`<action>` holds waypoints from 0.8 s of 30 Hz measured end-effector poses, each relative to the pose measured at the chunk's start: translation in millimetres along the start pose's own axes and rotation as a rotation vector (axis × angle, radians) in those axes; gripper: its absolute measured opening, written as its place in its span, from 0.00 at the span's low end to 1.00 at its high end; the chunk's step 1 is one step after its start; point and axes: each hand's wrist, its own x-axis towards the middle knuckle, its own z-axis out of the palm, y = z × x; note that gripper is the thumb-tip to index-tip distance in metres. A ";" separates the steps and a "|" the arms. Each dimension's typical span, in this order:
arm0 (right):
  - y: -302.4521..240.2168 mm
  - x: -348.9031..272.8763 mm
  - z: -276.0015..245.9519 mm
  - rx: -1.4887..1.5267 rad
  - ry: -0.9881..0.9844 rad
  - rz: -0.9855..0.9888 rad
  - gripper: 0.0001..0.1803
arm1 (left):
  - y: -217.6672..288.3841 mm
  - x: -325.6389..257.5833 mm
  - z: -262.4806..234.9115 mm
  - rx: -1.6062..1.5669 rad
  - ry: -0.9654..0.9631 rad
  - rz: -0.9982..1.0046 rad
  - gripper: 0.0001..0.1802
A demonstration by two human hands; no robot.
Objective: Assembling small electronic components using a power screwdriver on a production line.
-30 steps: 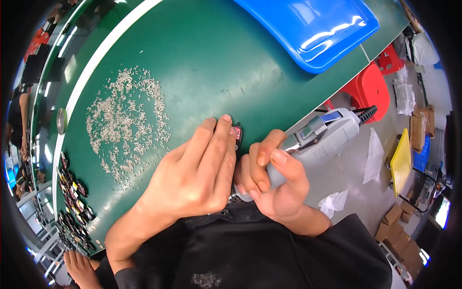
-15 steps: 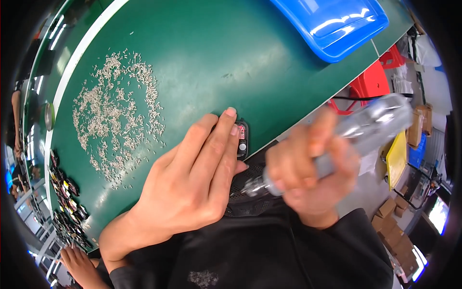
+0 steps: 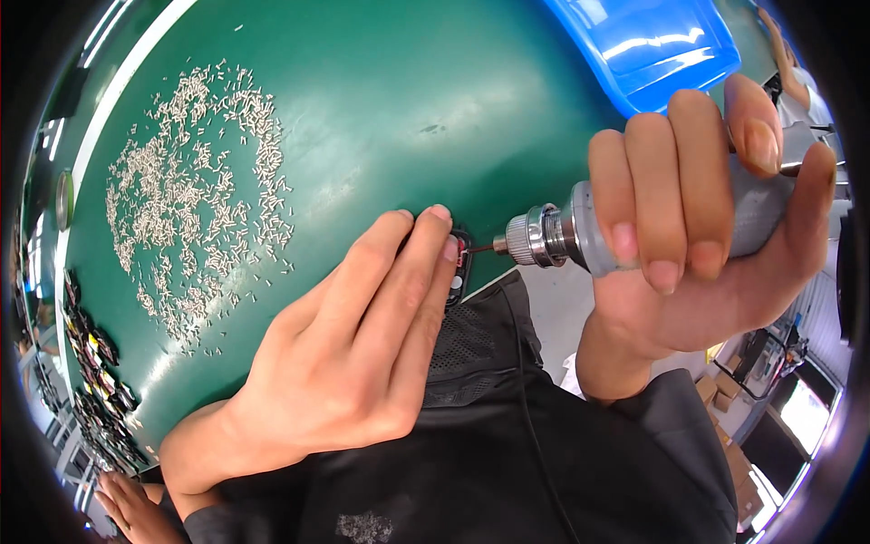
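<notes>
The small black part [image 3: 459, 263] is pinned flat at the near edge of the green table [image 3: 381, 100] by the left hand [image 3: 349, 363], whose fingertips [image 3: 439, 218] are pressed right down on it. The electric screwdriver [image 3: 580, 238] is gripped in the right hand [image 3: 702, 227], all fingers wrapped closed round its grey body, and the thin bit is brought in from the right until its tip touches the part's red-marked end, just beside those fingertips.

Here lies the risk. The bit is held almost level with the table, not upright, so a slip off the screw head is judged likely if the tool is run at that angle; the tip would then be driven straight towards the left fingers, which lie in its line. The part sits so close to the table edge that a sideways push from the bit could knock it off onto the dark apron [image 3: 507, 435] below. Little of the part is seen under the fingers, so whether a screw is seated cannot be told.

To the far left a wide scatter of small silver screws [image 3: 195, 190] is spread, well apart from the work. A blue tray [image 3: 652, 41] is parked at the far right, and a row of dark parts [image 3: 95, 363] runs along the left edge.
</notes>
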 end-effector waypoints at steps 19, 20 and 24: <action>14.7 27.9 12.3 -0.070 -0.238 0.071 0.15 | 1.9 -3.7 0.0 -0.112 0.016 -0.076 0.24; 16.5 27.3 13.3 -0.081 -0.261 0.033 0.14 | 2.7 -4.3 -0.9 -0.103 0.016 -0.073 0.24; 27.0 26.5 28.0 -0.057 -0.245 -0.058 0.12 | 4.8 -7.0 -12.7 -0.016 -0.038 -0.096 0.23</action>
